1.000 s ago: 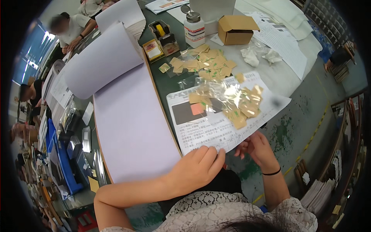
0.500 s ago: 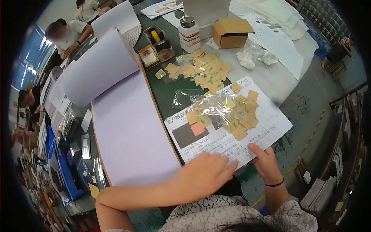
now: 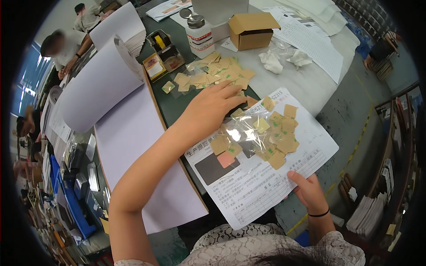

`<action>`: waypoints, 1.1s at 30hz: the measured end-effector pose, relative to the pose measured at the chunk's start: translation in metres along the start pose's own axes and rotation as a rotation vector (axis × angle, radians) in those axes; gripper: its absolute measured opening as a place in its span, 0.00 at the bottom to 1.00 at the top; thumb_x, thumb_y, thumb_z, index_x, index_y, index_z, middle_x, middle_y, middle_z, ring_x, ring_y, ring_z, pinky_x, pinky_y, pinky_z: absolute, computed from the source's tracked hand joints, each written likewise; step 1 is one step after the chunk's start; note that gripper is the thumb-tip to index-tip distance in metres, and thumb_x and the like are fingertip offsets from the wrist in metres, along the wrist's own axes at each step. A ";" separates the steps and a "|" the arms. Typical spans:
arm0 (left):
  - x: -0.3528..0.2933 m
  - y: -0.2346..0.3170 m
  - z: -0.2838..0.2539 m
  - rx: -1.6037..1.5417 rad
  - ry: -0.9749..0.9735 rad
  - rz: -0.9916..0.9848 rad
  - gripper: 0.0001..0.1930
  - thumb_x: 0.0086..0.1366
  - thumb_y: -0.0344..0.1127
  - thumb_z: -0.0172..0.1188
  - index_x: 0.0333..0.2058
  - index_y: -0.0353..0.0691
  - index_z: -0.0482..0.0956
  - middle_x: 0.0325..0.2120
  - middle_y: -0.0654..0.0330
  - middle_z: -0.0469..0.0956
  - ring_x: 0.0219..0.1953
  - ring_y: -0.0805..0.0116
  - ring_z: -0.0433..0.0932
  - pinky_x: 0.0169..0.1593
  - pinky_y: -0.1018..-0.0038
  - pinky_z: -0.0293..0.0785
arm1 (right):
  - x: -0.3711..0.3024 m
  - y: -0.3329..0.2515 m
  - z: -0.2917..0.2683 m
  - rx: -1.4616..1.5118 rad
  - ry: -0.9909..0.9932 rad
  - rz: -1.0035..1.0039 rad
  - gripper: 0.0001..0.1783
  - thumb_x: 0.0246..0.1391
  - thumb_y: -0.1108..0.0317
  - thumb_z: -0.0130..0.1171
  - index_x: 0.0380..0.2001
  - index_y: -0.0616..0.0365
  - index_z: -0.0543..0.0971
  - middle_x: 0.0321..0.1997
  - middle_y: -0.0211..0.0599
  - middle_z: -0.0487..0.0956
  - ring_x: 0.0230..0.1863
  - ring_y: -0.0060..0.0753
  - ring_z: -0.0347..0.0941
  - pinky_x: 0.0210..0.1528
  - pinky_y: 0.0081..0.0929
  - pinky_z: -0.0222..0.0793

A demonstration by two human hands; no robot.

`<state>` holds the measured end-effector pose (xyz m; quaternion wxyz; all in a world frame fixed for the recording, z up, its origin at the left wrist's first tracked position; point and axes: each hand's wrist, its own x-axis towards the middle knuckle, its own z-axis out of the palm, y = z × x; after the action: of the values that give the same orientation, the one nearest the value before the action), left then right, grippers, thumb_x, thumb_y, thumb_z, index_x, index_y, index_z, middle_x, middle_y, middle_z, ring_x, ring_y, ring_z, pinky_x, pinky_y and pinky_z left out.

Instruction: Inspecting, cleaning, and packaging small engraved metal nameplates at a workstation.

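One sheet (image 3: 266, 197) is pinched at its edge by the right hand (image 3: 309, 193) beside open floor (image 3: 350, 124); left hand's (image 3: 213, 106) grip unclear.

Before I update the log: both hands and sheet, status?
Right hand gripping printed sheet; left hand at tan squares pile. Clear film, more squares atop sheet.

The printed sheet (image 3: 262, 199) juts past the near edge of the table (image 3: 173, 102), right of the paper stack (image 3: 126, 137), carrying a plastic bag (image 3: 242, 131) and squares (image 3: 284, 137); the right hand (image 3: 308, 193) is at its near right edge, the left hand (image 3: 213, 104) over its far edge, near a heap of further squares (image 3: 226, 68). Behind that heap stand, left to right, a tape dispenser (image 3: 166, 52), a flip-top bottle (image 3: 200, 41) and a cardboard box (image 3: 250, 36).
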<state>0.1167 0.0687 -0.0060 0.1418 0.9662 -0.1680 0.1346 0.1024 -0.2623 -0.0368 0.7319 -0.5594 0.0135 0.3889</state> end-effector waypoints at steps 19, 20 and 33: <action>-0.004 0.003 -0.003 -0.292 -0.001 -0.191 0.10 0.60 0.25 0.59 0.41 0.39 0.79 0.33 0.56 0.72 0.38 0.58 0.71 0.43 0.67 0.70 | 0.006 0.005 0.003 -0.004 -0.025 0.017 0.22 0.60 0.74 0.52 0.56 0.68 0.65 0.47 0.44 0.76 0.38 0.34 0.77 0.24 0.30 0.74; -0.004 0.003 -0.003 -0.291 0.002 -0.197 0.10 0.60 0.25 0.59 0.41 0.39 0.79 0.33 0.56 0.72 0.38 0.58 0.71 0.43 0.67 0.70 | 0.006 0.005 0.003 0.001 -0.017 0.011 0.22 0.60 0.74 0.52 0.56 0.68 0.65 0.47 0.43 0.76 0.39 0.34 0.77 0.24 0.30 0.74; -0.002 0.008 -0.011 -0.639 -0.165 -0.476 0.04 0.59 0.23 0.60 0.33 0.32 0.75 0.28 0.58 0.77 0.30 0.72 0.75 0.37 0.75 0.72 | 0.010 0.008 0.010 0.010 -0.031 0.040 0.23 0.60 0.75 0.52 0.57 0.68 0.64 0.50 0.42 0.75 0.42 0.33 0.77 0.27 0.29 0.75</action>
<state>0.1098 0.0657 0.0049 0.4483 0.8929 0.0161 -0.0391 0.1008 -0.2480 -0.0440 0.7268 -0.5493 0.0152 0.4121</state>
